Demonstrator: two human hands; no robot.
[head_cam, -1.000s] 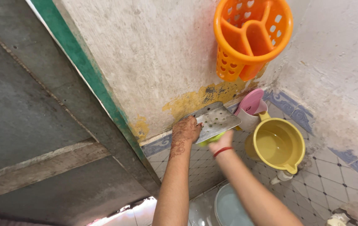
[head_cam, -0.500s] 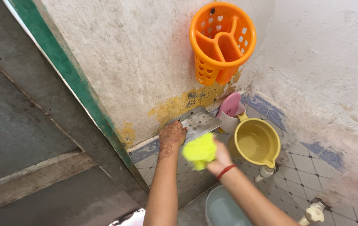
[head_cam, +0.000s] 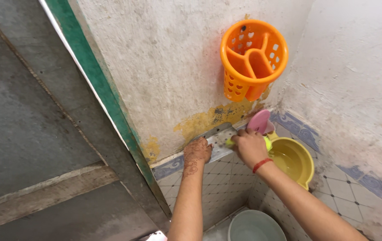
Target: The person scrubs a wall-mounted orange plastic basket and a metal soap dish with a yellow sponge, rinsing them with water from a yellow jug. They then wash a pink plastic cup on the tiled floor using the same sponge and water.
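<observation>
**Two hands at a metal blade on a tiled ledge**

A grey door [head_cam: 34, 134] with a green frame [head_cam: 106, 102] fills the left of the view. A rough plaster wall [head_cam: 168, 67] rises behind the hands, stained yellow near its foot, and an orange basket [head_cam: 251, 58] hangs on it above them. Below, a tiled ledge [head_cam: 226, 172] carries a yellow jug [head_cam: 296, 158] holding liquid, with a pink cup [head_cam: 260, 121] just behind it. A grey basin [head_cam: 255, 227] sits lower, at the bottom edge.

Both forearms reach up from the bottom of the view. The left hand [head_cam: 196, 151], fingers curled, grips the near end of a flat metal blade [head_cam: 220, 136] that lies on the ledge against the wall. The right hand [head_cam: 250, 147], a red band at its wrist, is clenched around a yellow-green sponge [head_cam: 267, 143] and presses on the blade's far end, beside the jug.
</observation>
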